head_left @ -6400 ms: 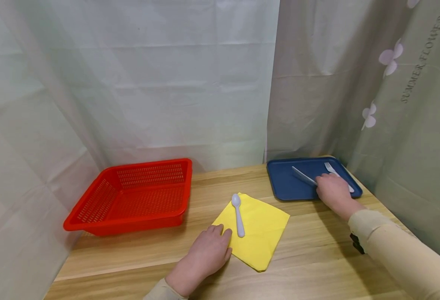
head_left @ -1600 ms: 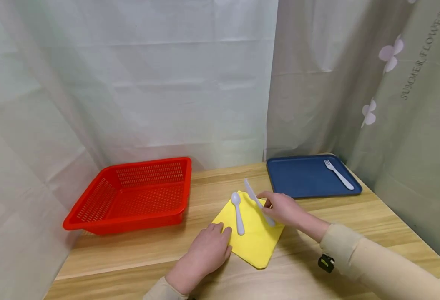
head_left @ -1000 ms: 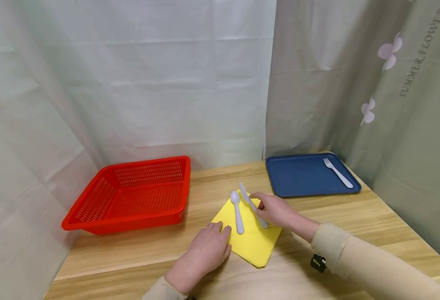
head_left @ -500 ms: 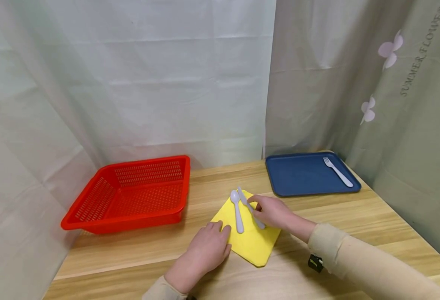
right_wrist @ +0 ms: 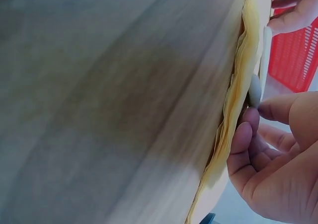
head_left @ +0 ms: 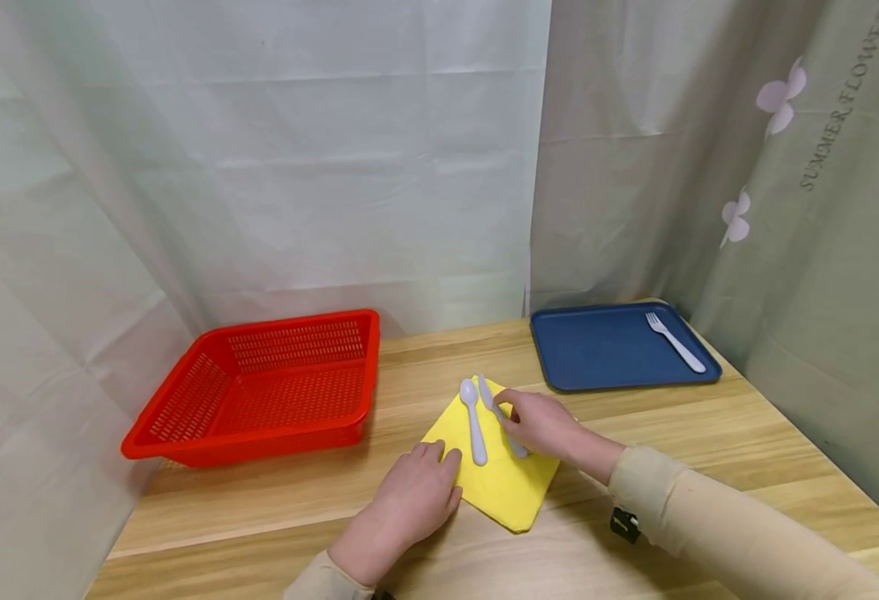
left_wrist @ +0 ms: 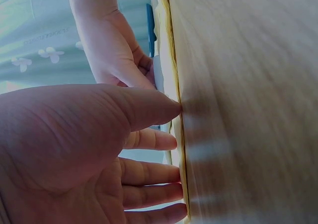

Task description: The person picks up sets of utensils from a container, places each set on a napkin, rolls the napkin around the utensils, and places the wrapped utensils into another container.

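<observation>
A yellow folded napkin (head_left: 510, 500) lies on the wooden table in the head view. Two pale plastic pieces of cutlery are side by side on it: a spoon (head_left: 473, 421) on the left and a knife (head_left: 486, 395) on the right. My right hand (head_left: 542, 425) pinches the knife near its middle; in the right wrist view, thumb and fingertips close on the knife's handle (right_wrist: 255, 92) just above the napkin. My left hand (head_left: 415, 493) rests on the napkin's left corner. The left wrist view shows its fingers (left_wrist: 149, 173) fairly straight, tips touching the napkin edge.
On the left stands a red perforated plastic basket (head_left: 274, 442). A blue tray (head_left: 596, 350) sits at the back right, with a pale plastic fork (head_left: 676, 342) on its right side. Pale curtains (head_left: 334, 167) enclose the table at the back and sides.
My right hand has carried the knife from the blue tray leftward to the napkin, then shifted it closer alongside the spoon and lowered it. The left hand has stayed in place.
</observation>
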Demonstrator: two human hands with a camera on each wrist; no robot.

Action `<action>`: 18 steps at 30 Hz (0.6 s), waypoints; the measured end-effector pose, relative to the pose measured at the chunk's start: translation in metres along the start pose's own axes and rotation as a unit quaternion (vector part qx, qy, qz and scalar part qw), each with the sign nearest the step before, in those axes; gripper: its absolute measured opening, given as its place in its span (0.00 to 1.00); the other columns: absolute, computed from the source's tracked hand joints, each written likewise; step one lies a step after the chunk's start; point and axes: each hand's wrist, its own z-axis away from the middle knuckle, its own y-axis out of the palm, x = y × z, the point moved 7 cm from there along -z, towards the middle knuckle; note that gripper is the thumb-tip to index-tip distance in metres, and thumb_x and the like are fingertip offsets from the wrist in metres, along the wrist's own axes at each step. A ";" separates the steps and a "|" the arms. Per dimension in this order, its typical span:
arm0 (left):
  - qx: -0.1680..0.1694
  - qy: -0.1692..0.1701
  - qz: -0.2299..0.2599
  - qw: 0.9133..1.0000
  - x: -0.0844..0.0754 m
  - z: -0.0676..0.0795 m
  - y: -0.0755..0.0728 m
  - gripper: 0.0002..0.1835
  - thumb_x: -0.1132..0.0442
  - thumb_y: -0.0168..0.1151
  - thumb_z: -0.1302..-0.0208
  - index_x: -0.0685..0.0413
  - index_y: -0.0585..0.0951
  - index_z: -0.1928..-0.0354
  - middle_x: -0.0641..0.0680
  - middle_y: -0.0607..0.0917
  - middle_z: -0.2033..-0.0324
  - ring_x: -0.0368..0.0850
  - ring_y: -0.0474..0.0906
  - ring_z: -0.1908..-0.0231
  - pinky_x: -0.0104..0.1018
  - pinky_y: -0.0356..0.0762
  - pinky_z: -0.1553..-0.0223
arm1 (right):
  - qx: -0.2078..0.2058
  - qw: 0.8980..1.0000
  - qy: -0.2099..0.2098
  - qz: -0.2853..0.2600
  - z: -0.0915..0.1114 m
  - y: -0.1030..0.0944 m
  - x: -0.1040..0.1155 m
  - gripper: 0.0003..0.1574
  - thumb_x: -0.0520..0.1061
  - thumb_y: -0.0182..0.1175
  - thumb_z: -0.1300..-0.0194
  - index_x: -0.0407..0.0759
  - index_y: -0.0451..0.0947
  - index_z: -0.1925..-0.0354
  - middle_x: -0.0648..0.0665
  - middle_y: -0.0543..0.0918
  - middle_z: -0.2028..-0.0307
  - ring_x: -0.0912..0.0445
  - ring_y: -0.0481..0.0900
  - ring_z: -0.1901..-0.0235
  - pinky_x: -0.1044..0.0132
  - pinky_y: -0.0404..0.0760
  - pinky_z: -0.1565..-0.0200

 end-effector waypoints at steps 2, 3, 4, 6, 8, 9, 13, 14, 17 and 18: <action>0.000 0.001 0.001 1.000 0.000 0.000 0.000 0.23 0.53 0.74 0.29 0.61 0.84 0.40 0.64 0.87 0.45 0.60 0.84 0.46 0.55 0.86 0.46 | 0.000 1.000 -0.002 0.000 0.000 0.000 0.000 0.20 0.39 0.68 0.24 0.40 0.84 0.37 0.52 0.80 0.72 0.58 0.75 0.74 0.63 0.75 0.70; 0.000 0.001 0.001 1.000 0.000 0.000 0.000 0.23 0.53 0.74 0.29 0.61 0.84 0.40 0.64 0.87 0.45 0.60 0.84 0.46 0.55 0.86 0.46 | 0.000 1.000 -0.003 0.001 0.000 0.000 0.000 0.19 0.39 0.68 0.24 0.40 0.85 0.37 0.52 0.80 0.72 0.58 0.74 0.74 0.63 0.75 0.69; 0.000 0.001 0.002 1.000 0.000 0.000 0.000 0.23 0.53 0.74 0.29 0.61 0.84 0.40 0.65 0.87 0.45 0.60 0.84 0.46 0.55 0.86 0.46 | 0.000 1.000 -0.004 0.002 0.000 0.000 0.000 0.19 0.39 0.68 0.24 0.40 0.85 0.38 0.52 0.80 0.72 0.58 0.74 0.74 0.63 0.75 0.69; 0.000 0.000 0.003 1.000 0.000 0.000 0.000 0.23 0.53 0.74 0.29 0.61 0.84 0.40 0.65 0.87 0.45 0.61 0.84 0.46 0.55 0.86 0.45 | 0.000 1.000 -0.004 0.004 -0.001 -0.001 0.001 0.19 0.39 0.68 0.25 0.40 0.85 0.38 0.52 0.80 0.72 0.58 0.75 0.74 0.63 0.75 0.69; 0.001 -0.002 0.005 1.000 0.000 0.000 0.000 0.23 0.53 0.74 0.29 0.61 0.84 0.40 0.65 0.86 0.45 0.61 0.84 0.46 0.55 0.86 0.45 | 0.001 1.000 -0.003 0.006 -0.001 0.000 0.001 0.19 0.39 0.69 0.25 0.40 0.85 0.38 0.52 0.80 0.72 0.58 0.75 0.73 0.63 0.75 0.68; 0.001 -0.003 0.005 1.000 0.000 0.000 0.000 0.23 0.53 0.74 0.28 0.61 0.84 0.40 0.65 0.86 0.45 0.61 0.84 0.45 0.56 0.86 0.45 | 0.002 1.000 -0.004 0.008 -0.001 0.000 0.002 0.19 0.39 0.69 0.25 0.40 0.85 0.38 0.52 0.80 0.72 0.58 0.75 0.73 0.62 0.75 0.68; 0.002 -0.005 0.005 1.000 0.001 0.000 0.000 0.23 0.53 0.74 0.28 0.61 0.84 0.40 0.64 0.86 0.45 0.61 0.84 0.45 0.56 0.85 0.44 | 0.002 1.000 -0.001 0.018 -0.003 0.002 0.003 0.19 0.39 0.70 0.25 0.39 0.86 0.39 0.52 0.80 0.72 0.59 0.75 0.73 0.63 0.76 0.68; 0.002 -0.006 0.005 1.000 0.001 0.000 0.001 0.23 0.53 0.74 0.28 0.61 0.84 0.40 0.64 0.86 0.45 0.61 0.84 0.45 0.56 0.85 0.44 | 0.002 1.000 -0.001 0.020 -0.003 0.002 0.004 0.19 0.39 0.70 0.25 0.39 0.86 0.39 0.52 0.80 0.72 0.59 0.75 0.73 0.63 0.76 0.68; 0.000 -0.005 0.003 1.000 0.000 -0.001 0.001 0.23 0.53 0.74 0.28 0.60 0.84 0.40 0.64 0.86 0.45 0.61 0.84 0.45 0.56 0.86 0.45 | 0.004 1.000 0.003 0.027 -0.004 0.002 0.005 0.19 0.39 0.69 0.26 0.39 0.86 0.39 0.52 0.80 0.72 0.59 0.75 0.73 0.63 0.76 0.68; -0.002 -0.005 0.002 1.000 0.000 -0.001 0.000 0.23 0.53 0.74 0.28 0.60 0.84 0.40 0.64 0.86 0.45 0.61 0.84 0.45 0.56 0.86 0.45 | 0.004 1.000 0.003 0.029 -0.005 0.002 0.005 0.19 0.39 0.69 0.26 0.39 0.86 0.39 0.52 0.80 0.72 0.59 0.75 0.74 0.63 0.76 0.68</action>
